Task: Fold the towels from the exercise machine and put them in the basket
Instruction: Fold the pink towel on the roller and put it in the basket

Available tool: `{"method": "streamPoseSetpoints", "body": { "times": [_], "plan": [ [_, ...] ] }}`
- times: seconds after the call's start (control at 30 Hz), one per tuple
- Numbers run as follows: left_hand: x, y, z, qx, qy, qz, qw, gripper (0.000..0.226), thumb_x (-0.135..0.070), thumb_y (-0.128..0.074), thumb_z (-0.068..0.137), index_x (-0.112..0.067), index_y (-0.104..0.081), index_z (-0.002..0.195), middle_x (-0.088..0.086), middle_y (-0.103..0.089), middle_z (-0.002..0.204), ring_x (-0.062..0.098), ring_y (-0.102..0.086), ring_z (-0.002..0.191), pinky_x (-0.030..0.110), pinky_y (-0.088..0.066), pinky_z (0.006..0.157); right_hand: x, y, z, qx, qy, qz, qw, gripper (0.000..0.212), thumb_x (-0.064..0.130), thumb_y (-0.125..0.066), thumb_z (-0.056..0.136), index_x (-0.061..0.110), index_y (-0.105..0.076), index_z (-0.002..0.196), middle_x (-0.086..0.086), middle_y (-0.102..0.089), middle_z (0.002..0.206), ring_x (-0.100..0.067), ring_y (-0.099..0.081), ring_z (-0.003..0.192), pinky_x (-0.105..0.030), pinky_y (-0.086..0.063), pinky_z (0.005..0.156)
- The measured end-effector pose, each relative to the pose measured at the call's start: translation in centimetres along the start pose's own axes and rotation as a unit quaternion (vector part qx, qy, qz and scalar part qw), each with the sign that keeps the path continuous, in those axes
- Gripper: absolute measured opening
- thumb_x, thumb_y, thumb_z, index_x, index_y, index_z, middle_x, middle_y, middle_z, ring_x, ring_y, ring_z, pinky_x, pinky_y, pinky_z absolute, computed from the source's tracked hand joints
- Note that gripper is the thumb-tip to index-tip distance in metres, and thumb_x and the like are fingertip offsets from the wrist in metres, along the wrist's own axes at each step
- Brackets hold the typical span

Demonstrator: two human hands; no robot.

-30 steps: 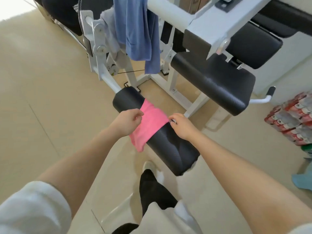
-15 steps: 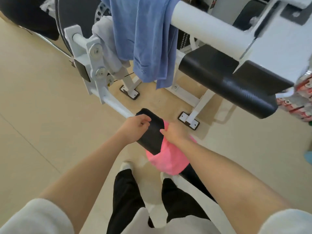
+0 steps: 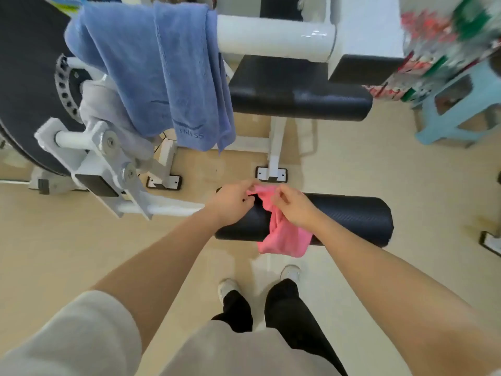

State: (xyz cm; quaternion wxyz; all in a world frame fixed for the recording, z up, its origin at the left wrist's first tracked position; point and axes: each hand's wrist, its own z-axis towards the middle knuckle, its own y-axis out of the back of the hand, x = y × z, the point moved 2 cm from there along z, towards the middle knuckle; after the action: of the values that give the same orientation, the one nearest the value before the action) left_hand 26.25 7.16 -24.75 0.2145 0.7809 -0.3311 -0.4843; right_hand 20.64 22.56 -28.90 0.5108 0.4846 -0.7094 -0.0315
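A small pink towel point(image 3: 284, 234) hangs over the black foam roller point(image 3: 352, 218) of the exercise machine. My left hand point(image 3: 230, 203) pinches its top left corner and my right hand point(image 3: 294, 206) pinches the top edge just beside it, so the cloth bunches between them. A blue towel point(image 3: 162, 74) is draped over the white bar point(image 3: 273, 36) at the top. A pale grey towel point(image 3: 108, 115) hangs lower, around the white pivot bracket. No basket is in view.
A black padded seat point(image 3: 298, 90) lies behind the roller. A large black disc point(image 3: 24, 85) stands at the left. A light blue plastic stool point(image 3: 461, 104) and blurred red-and-green packs point(image 3: 439, 36) stand at the right. My feet point(image 3: 260, 278) are just below the roller.
The view has swung over the roller, which now lies crosswise. My hands have come together at the pink towel's top edge and gathered it; earlier they held it spread across the roller.
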Motion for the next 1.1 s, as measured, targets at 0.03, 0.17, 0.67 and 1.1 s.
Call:
{"method": "streamPoseSetpoints", "body": {
  "times": [0.03, 0.17, 0.67, 1.1],
  "plan": [
    [-0.9, -0.1, -0.1, 0.005, -0.036, 0.023, 0.999, 0.048, -0.013, -0.049, 0.092, -0.018, -0.041, 0.139, 0.007, -0.052, 0.135, 0.026, -0.047, 0.124, 0.026, -0.032, 0.098, 0.5, 0.7, -1.1, -0.015, 0.003, 0.045, 0.999, 0.019, 0.025, -0.042, 0.098, 0.010, -0.049, 0.088, -0.001, -0.052, 0.070, -0.016, -0.049, 0.067, -0.033, -0.043, 0.067],
    [-4.3, -0.9, -0.4, -0.011, -0.156, 0.075, 0.985, 0.038, -0.018, -0.058, 0.087, -0.009, -0.054, 0.124, 0.008, -0.061, 0.117, 0.025, -0.053, 0.109, 0.025, -0.032, 0.085, 1.9, 3.2, -5.0, -0.033, 0.012, 0.192, 0.981, 0.015, 0.020, -0.041, 0.098, 0.018, -0.051, 0.088, -0.001, -0.056, 0.084, -0.014, -0.052, 0.079, -0.031, -0.042, 0.078],
    [-15.5, -2.4, -9.5, -0.063, -0.131, -0.261, 0.954, 0.029, -0.001, -0.036, 0.090, -0.012, -0.058, 0.075, -0.001, -0.052, 0.063, 0.005, -0.049, 0.056, 0.019, -0.038, 0.051, -2.3, 8.6, -18.2, -0.215, -0.010, 0.030, 0.976, 0.013, 0.007, -0.046, 0.080, 0.002, -0.057, 0.076, -0.010, -0.051, 0.066, -0.022, -0.049, 0.064, -0.029, -0.042, 0.057],
    [-16.6, -4.8, -13.3, -0.010, 0.009, -0.394, 0.919, 0.035, -0.038, -0.042, 0.093, -0.013, -0.065, 0.085, 0.003, -0.066, 0.083, 0.022, -0.061, 0.082, 0.026, -0.044, 0.071, -9.0, 8.4, -25.3, -0.320, -0.085, 0.085, 0.940, 0.022, 0.004, -0.038, 0.089, 0.004, -0.057, 0.101, -0.006, -0.058, 0.095, -0.019, -0.051, 0.088, -0.027, -0.036, 0.071]
  ]
}}
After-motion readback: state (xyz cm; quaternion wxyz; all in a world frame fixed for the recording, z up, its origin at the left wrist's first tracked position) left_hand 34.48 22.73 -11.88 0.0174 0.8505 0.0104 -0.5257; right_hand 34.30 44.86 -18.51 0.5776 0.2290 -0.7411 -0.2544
